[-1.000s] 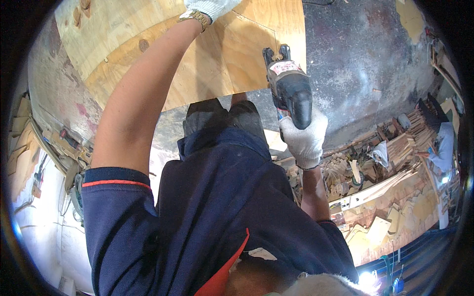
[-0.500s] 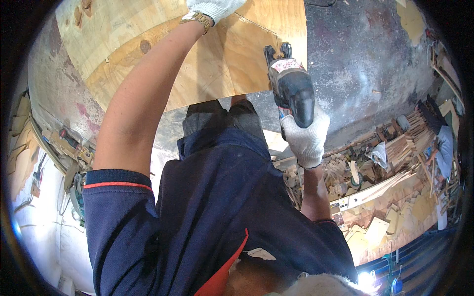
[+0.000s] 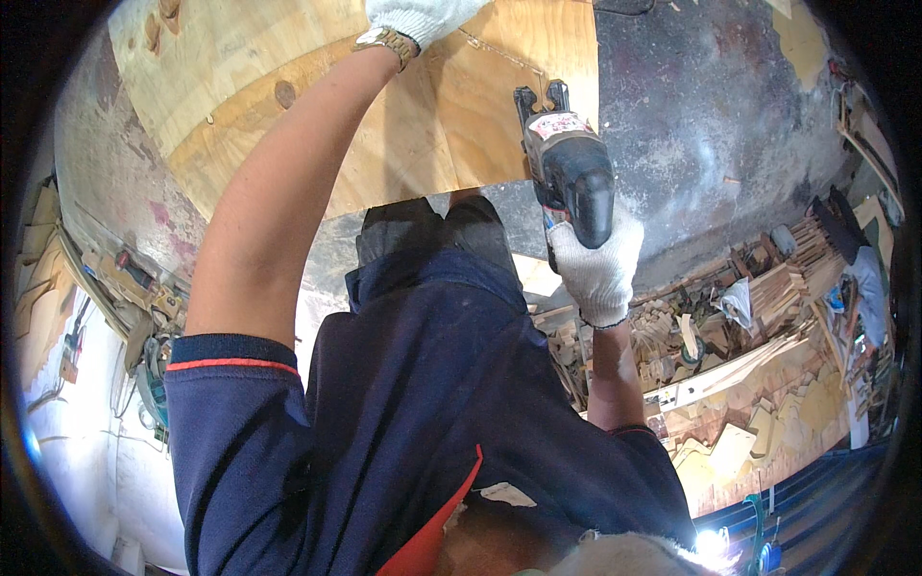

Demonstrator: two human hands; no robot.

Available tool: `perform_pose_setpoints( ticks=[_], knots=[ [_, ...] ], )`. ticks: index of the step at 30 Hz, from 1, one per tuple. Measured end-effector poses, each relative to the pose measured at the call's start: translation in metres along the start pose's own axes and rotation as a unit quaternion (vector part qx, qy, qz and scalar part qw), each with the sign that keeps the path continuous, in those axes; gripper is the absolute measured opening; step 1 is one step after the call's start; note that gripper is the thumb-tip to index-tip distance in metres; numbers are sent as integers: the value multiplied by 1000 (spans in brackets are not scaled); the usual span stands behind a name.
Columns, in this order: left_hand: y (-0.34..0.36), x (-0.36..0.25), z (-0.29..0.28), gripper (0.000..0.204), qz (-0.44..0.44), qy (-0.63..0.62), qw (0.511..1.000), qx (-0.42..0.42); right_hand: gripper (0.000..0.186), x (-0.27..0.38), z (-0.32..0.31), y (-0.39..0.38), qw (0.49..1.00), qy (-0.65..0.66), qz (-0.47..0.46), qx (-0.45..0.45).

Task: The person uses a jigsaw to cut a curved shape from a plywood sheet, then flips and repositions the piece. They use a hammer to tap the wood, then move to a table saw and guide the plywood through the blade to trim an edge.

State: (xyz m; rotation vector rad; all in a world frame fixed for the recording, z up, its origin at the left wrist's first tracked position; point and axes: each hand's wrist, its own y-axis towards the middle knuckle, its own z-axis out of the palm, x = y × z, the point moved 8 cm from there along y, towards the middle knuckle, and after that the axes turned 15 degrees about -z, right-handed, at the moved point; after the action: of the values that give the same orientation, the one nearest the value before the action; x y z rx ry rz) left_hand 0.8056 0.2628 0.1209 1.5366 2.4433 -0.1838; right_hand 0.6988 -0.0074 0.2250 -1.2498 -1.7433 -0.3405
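A pale plywood sheet point(image 3: 490, 134) with knots lies in front of me, and its near edge runs above my legs. On the sheet's right part rests a black jigsaw point(image 3: 584, 182), its forked base pointing away from me. My right hand point(image 3: 603, 264), in a white knit glove, is closed around the jigsaw's rear grip. A thin, rough cut line curves across the wood ahead of the jigsaw. My left hand point(image 3: 427, 15), gloved too and with a watch at the wrist, is over the far part of the sheet; the frame's upper edge cuts off its fingers.
Beyond the plywood spreads a scuffed dark grey floor point(image 3: 691, 125). Wood offcuts and strips point(image 3: 768, 298) are heaped at the right. More flat wood pieces point(image 3: 730, 451) lie lower right. At the left are tools and scraps point(image 3: 139, 283) beside a white surface.
My left hand has shifted slightly to the right. The jigsaw and my right hand stay almost in the same place.
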Motion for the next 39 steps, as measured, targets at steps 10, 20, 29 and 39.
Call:
perform_pose_setpoints(
  ticks=[10, 20, 29, 39],
  knots=[
    [-3, 1, 5, 84, -4, -2, 1000, -2, 17, 4, -1, 6, 1000, 9, 11, 5],
    [-7, -1, -1, 82, 28, -11, 999, -44, 18, 4, -5, 11, 1000, -5, -9, 0],
    [-6, -3, -7, 74, 38, -25, 997, -62, 21, -2, -3, 17, 999, 19, 22, 16],
    [-4, -3, -11, 68, 31, -38, 998, -47, 23, 0, -5, 23, 999, -2, 36, 39]
  ],
)
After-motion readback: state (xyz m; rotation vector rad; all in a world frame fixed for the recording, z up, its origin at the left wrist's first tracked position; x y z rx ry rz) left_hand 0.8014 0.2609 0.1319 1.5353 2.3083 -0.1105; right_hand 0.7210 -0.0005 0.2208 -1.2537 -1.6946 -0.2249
